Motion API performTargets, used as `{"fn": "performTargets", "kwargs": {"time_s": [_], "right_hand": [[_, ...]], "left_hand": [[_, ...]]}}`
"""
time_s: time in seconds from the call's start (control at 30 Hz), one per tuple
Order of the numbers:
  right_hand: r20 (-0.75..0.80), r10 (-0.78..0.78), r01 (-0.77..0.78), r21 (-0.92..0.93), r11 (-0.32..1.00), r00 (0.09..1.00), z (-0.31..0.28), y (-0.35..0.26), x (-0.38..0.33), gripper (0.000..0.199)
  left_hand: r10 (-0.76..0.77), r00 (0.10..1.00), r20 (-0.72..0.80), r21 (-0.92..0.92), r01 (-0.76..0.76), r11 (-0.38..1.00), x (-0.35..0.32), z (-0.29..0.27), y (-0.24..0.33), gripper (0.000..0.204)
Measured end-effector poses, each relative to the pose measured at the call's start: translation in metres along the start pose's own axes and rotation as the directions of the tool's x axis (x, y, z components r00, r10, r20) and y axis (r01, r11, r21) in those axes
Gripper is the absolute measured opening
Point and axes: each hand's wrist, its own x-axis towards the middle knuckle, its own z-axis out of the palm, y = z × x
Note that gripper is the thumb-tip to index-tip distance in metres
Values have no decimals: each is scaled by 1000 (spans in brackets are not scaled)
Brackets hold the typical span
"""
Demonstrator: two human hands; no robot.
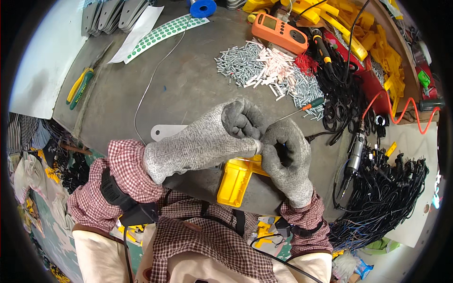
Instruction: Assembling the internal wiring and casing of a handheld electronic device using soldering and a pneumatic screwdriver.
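Observation:
Both hands wear grey knit gloves with dark palms and meet above the near middle of the bench. My left hand (243, 120) reaches across with its fingers curled closed. Thumb and fingers of my right hand (286, 148) come together in a pinch, forming a ring. Whatever lies between the fingertips is hidden or too small to name. Just below them a yellow plastic housing (234, 183) sits at the bench's near edge. A screwdriver (312, 104) with a green and orange handle points its shaft toward the hands. Under my left forearm a flat grey metal plate (165, 132) shows partly.
Heaps of screws (238, 63) and pale small parts lie beyond the hands, beside an orange meter (279, 33). Black cables (387, 203) and an electric screwdriver (355, 155) are at right. Pliers (80, 88), a sticker sheet (163, 37) and a blue wire spool (203, 7) lie left and far.

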Motion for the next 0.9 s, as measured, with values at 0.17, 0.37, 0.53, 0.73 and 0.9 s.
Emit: {"fn": "performTargets", "kwargs": {"time_s": [0.17,0.37,0.53,0.73,0.9], "right_hand": [[83,347,-349,421,837,934,7,-3,-4,9],[-6,-204,200,-172,965,979,0,-5,-1,9],[-80,246,-233,142,962,966,6,0,-10,22],[5,58,-53,-365,929,998,-9,-35,-9,24],[145,289,-255,-214,943,946,-17,-23,-1,18]], "left_hand": [[631,714,303,854,-497,152,5,0,-12,38],[325,945,47,377,-318,870,2,-5,-21,31],[644,609,463,867,-462,-186,6,18,-17,41],[499,866,-19,725,-332,604,3,21,-14,51],[508,668,545,838,-450,-308,6,23,-15,50]]}}
